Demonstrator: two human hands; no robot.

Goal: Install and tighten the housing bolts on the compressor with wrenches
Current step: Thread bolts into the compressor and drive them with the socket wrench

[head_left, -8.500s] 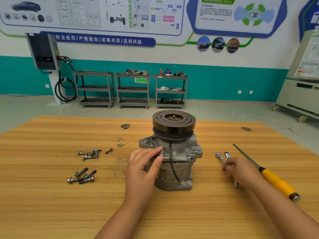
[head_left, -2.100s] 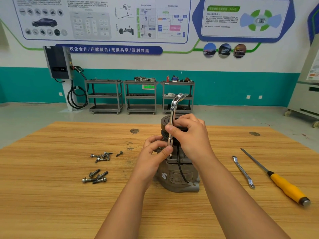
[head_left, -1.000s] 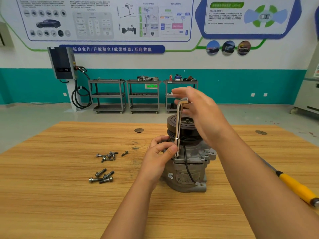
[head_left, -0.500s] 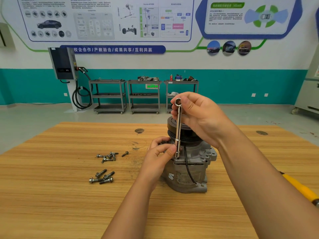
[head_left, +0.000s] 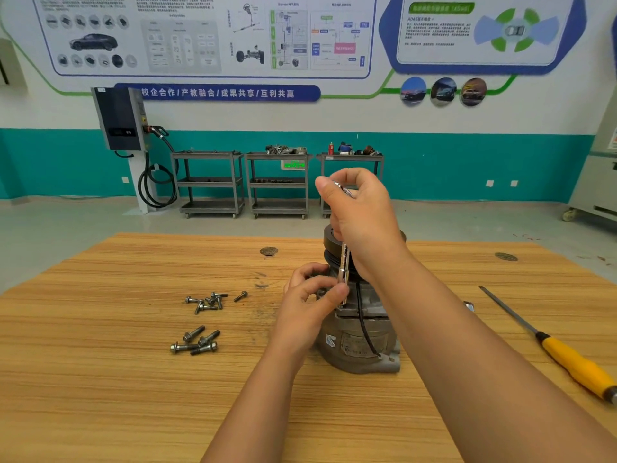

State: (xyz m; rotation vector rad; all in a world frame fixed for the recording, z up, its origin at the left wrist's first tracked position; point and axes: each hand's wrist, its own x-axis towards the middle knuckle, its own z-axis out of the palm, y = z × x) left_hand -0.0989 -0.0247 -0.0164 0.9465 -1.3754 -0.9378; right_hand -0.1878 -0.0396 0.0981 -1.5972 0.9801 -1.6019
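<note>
Right hand [head_left: 364, 222] grips wrench [head_left: 344, 262] top; left hand [head_left: 310, 309] pinches bottom.

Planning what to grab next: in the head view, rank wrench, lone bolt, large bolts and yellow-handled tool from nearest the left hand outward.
1. wrench, touching the left hand
2. lone bolt, on its left
3. large bolts, front left
4. yellow-handled tool, far right

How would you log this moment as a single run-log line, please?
wrench: upright at compressor | right hand: grips its top | left hand: pinches its lower end | spare bolts: loose on table
</note>
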